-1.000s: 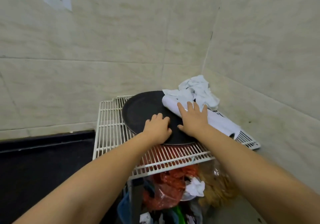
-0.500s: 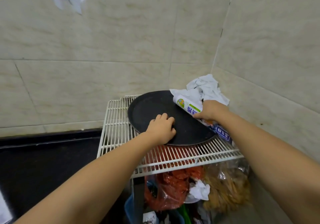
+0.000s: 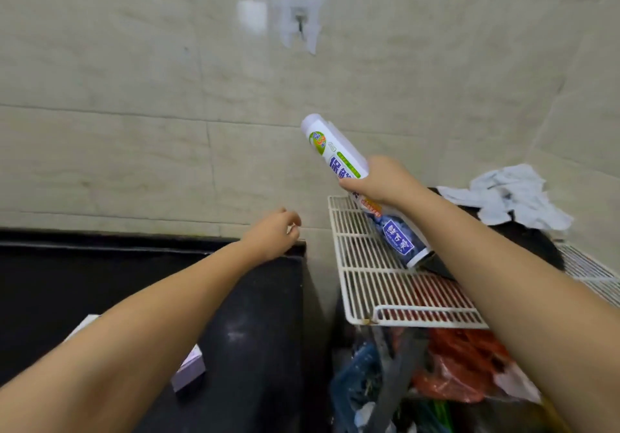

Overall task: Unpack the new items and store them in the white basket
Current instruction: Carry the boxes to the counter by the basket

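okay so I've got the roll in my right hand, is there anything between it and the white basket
That cannot be judged: no white basket shows in this view. The right hand holds the roll tilted in the air above the wire rack. The left hand is empty over the black counter. Nothing touches the roll.

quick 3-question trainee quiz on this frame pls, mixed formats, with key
1. True or false: the right hand holds the printed roll lifted above the wire rack.
2. Where is the left hand? A) on the roll B) near the edge of the black counter, holding nothing C) on the white cloth
3. Fill in: under the rack sit plastic ___, red among them.

Key: 1 true; 2 B; 3 bags
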`<state>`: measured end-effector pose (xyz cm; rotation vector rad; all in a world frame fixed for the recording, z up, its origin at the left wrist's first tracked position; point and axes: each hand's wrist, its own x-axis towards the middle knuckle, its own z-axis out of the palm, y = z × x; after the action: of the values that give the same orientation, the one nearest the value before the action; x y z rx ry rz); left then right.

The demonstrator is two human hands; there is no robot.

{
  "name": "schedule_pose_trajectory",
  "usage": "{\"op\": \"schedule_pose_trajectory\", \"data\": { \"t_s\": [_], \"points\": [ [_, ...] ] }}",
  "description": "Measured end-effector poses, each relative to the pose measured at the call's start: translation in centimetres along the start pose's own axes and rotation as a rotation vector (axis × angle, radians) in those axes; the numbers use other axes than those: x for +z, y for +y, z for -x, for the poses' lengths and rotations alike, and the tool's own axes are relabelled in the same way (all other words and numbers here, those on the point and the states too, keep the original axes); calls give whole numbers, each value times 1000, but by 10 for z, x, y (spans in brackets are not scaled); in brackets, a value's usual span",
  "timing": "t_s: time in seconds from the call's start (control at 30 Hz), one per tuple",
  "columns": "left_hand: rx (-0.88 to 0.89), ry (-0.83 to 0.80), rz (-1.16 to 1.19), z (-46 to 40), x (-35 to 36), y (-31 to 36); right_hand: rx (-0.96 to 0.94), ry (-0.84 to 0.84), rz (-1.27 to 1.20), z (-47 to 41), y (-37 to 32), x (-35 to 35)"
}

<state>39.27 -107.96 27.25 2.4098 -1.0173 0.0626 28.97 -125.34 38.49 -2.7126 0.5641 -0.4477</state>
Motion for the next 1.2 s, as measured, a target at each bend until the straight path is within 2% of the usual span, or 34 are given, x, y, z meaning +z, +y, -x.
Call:
{"op": "schedule_pose_trajectory", "data": {
  "t_s": [0.13, 0.27, 0.43, 0.57, 0.77, 0.87, 1.0, 1.2],
  "points": [
    [-159, -25, -75, 52, -31, -96, -93, -38, -86, 3, -91, 58],
    [-396, -104, -96, 99, -19, -168, -83, -124, -231, 14, -134, 125],
    [-818, -85, -49, 134, 40, -208, 22, -262, -196, 41, -124, 209],
    [-1004, -94, 53, 132, 79, -210, 69, -388, -95, 58, -96, 256],
    [-1055, -80, 85, 136, 99, -205, 91, -482, -31, 61, -68, 286],
    [-1058, -38, 185, 143, 89, -203, 46, -509, -26, 52, -68, 288],
    [-1043, 179, 385, 154, 54, -199, -56, -515, -106, 32, -96, 294],
    [-914, 520, 426, 213, -38, -218, -292, -532, -259, 32, -199, 314]
  ]
}}
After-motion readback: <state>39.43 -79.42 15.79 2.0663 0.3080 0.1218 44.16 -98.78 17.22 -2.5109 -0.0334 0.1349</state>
